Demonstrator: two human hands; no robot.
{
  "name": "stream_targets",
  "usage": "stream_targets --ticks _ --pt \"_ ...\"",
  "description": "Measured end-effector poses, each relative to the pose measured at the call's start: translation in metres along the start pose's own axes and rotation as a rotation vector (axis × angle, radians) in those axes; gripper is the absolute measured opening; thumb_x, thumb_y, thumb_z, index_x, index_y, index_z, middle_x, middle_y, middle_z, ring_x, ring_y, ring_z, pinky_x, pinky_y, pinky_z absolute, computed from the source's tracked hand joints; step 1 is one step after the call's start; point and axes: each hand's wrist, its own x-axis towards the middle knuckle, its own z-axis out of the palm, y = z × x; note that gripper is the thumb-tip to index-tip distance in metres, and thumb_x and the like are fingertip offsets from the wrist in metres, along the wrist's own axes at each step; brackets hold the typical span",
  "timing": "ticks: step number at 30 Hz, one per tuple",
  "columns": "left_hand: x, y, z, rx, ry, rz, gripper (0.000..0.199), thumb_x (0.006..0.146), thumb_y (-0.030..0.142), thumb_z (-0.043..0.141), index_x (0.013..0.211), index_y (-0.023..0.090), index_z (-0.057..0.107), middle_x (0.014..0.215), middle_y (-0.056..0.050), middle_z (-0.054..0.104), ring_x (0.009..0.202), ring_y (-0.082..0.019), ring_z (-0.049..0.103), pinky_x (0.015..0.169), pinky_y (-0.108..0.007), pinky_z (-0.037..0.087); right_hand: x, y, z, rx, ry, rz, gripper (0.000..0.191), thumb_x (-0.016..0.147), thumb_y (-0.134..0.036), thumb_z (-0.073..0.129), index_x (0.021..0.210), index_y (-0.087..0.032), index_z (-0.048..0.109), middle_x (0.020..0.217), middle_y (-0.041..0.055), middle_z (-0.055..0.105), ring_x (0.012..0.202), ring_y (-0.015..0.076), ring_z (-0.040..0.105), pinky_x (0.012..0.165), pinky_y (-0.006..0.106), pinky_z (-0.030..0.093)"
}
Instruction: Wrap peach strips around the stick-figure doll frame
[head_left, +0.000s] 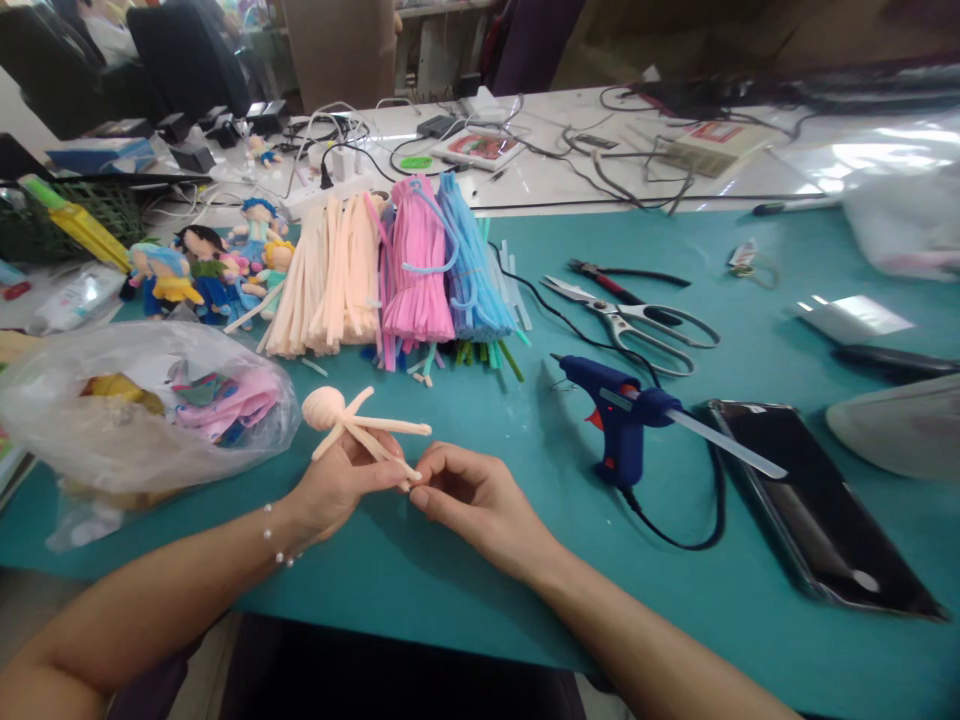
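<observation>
A peach pipe-cleaner doll (325, 408), with a round wound head and thin stick limbs, is held above the green mat. My left hand (349, 480) is closed around its lower part, thumb along one limb. The fingertips of my right hand (472, 495) pinch the limb's end, close to my left fingertips. Beyond the doll lie bundles of peach pipe cleaners (330, 285), pink pipe cleaners (418, 270) and blue pipe cleaners (476, 270). To the right of my hands stands a blue glue gun (622, 420) with a glue stick in its back.
Scissors (630, 320) and red-handled pliers (622, 280) lie behind the glue gun. A black phone (810, 510) is at the right. At the left are a plastic bag of fabric scraps (150, 400) and several small finished dolls (210, 265). Cables cross the white table (547, 120) behind.
</observation>
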Motion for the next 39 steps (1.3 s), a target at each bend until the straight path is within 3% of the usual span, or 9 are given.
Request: stream_targets --ticks 11,23,39 --pt "0.0 -0.0003 -0.0007 -0.018 -0.043 0.003 0.022 0.054 0.025 0.078 0.062 0.015 0.061 0.059 0.001 0.062 0.052 -0.011 0.056 0.055 -0.026 0.048 0.0009 -0.0052 -0.0024 0.206 -0.082 0.096 0.032 0.067 -0.044 0.073 0.069 -0.015 0.06 0.072 0.0019 0.064 0.058 0.0082 0.052 0.049 0.018 0.045" --pt "-0.0003 -0.0034 -0.0056 0.011 -0.072 0.0 0.019 0.055 0.022 0.078 0.059 0.015 0.06 0.056 0.0 0.064 0.054 -0.013 0.06 0.056 -0.027 0.049 0.0029 -0.0026 -0.0039 0.301 -0.155 0.119 0.028 0.067 -0.04 0.075 0.067 -0.014 0.062 0.065 -0.0025 0.058 0.051 0.0052 0.05 0.047 0.016 0.047" --pt "-0.0002 -0.0071 -0.008 0.049 -0.011 0.01 0.02 0.051 0.018 0.079 0.057 0.014 0.061 0.054 0.001 0.064 0.053 -0.012 0.06 0.054 -0.024 0.049 0.0038 -0.0053 -0.0039 0.266 -0.131 0.173 0.031 0.063 -0.04 0.077 0.064 -0.014 0.062 0.061 -0.0031 0.055 0.052 0.0057 0.049 0.047 0.016 0.048"
